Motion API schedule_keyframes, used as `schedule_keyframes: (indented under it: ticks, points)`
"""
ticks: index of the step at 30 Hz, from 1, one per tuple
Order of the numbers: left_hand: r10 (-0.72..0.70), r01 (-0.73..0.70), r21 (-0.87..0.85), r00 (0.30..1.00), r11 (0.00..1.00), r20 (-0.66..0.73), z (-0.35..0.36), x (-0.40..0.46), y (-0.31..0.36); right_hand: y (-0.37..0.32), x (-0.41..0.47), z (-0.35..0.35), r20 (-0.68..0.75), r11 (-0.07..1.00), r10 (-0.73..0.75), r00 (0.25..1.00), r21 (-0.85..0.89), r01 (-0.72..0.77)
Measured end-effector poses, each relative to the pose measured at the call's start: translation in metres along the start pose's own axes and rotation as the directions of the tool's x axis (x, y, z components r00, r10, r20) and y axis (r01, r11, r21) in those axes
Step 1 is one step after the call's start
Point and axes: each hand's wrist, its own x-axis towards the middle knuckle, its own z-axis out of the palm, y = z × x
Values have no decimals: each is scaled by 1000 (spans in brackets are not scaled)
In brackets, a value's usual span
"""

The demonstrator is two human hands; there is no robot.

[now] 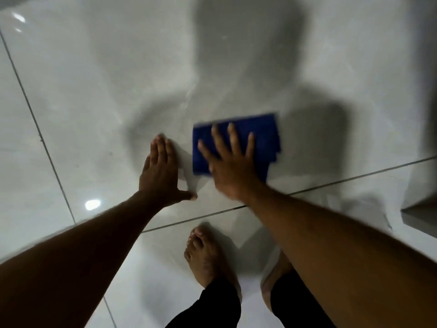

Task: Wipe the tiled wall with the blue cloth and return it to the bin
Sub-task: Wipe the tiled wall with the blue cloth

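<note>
My right hand (230, 165) lies flat on the cloth (257, 136) against the tiled wall (99, 79), left hand (160, 171) just beside it on the wall, my foot (205, 256) on the floor below.

folded blue cloth (250, 136) flat on tiled wall (118, 79)

Glossy pale tiles (94, 91) fill my view, split by thin dark grout lines (354, 177). A bright light reflection (92, 204) gleams at near left. My shadow (248, 55) falls far ahead. A grey ledge (421, 216) juts in right.
</note>
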Motion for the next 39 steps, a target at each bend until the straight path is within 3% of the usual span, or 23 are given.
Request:
schedule_keyframes:
  ticks: [2, 5, 7, 8, 10, 11, 12, 14, 16, 18, 21, 23, 24, 25, 26, 27, 28, 29, 31, 32, 35, 39]
  points:
    - [1, -1, 2, 1000, 1000, 3, -2, 0, 2, 2, -77, 18, 52, 997, -71, 996, -31, 73]
    - [-6, 6, -5, 1000, 1000, 2, -2, 0, 2, 64, -150, 10, 128, 999, 27, 991, -50, -21]
    - [-2, 2, -7, 1000, 1000, -5, 0, 0, 2, 121, -123, 0, 124, 985, 170, 978, -45, -166]
    - [3, -3, -6, 1000, 1000, -8, 1, 0, 1, 138, -91, -8, 84, 950, 313, 946, -18, -313]
    - [4, -4, -4, 1000, 1000, -13, 3, 2, -1, 135, -16, -23, -11, 832, 553, 833, 64, -551]
    - [6, -6, -3, 1000, 1000, -14, 3, 1, -1, 117, 12, -27, -47, 820, 570, 820, 80, -566]
    - [9, -9, -1, 1000, 1000, -15, 3, 2, -2, 92, 32, -24, -72, 857, 515, 854, 81, -509]
    - [11, -11, 2, 1000, 1000, -14, 1, 1, -2, 32, 36, -14, -74, 967, 253, 965, 40, -251]
    - [16, -16, 5, 1000, 1000, -9, 0, -1, -1, -7, -5, 5, -35, 1000, 31, 999, 1, -31]
    - [20, -19, 6, 1000, 1000, -14, -2, -1, -1, -3, -62, 19, 25, 997, -66, 998, -38, 67]
    - [22, -22, 9, 1000, 1000, -15, -2, -2, -1, 75, -123, 16, 68, 987, -128, 989, -86, 134]
    - [16, -16, 3, 1000, 1000, -25, 0, -1, -2, 136, -109, 2, 66, 993, -18, 998, -116, 25]
    - [19, -19, 0, 999, 1000, -27, 2, -1, -2, 151, -85, -7, 53, 987, 124, 991, -106, -118]
    - [22, -22, -1, 999, 1000, -26, 3, 0, -3, 153, -53, -14, 16, 947, 317, 948, -61, -316]
    - [23, -23, 1, 999, 1000, -24, 3, 1, -3, 142, -20, -21, -14, 860, 510, 860, 21, -510]
    - [24, -24, 6, 999, 1000, -23, 3, 1, -3, 122, 9, -28, -17, 771, 634, 773, 92, -630]
    - [26, -26, 11, 999, 1000, -23, 3, 2, -4, 98, 29, -31, -11, 740, 667, 745, 127, -661]
    - [29, -29, 12, 999, 1000, -28, 4, 2, -4, 73, 39, -30, -12, 785, 612, 790, 129, -606]
    - [36, -36, 15, 999, 999, -33, 3, 1, -4, 31, 25, -18, -20, 938, 341, 940, 70, -338]
    - [34, -33, 20, 999, 999, -32, 2, 1, -3, 19, 3, -10, -12, 979, 200, 980, 41, -199]
    - [-4, 5, 55, 1000, 998, -12, -4, -1, 3, 20, -70, 2, 109, 999, -36, 993, 15, 35]
    - [-66, 67, 127, 998, 990, -13, -12, -7, 19, 52, -93, -18, 310, 992, -105, 945, 102, 77]
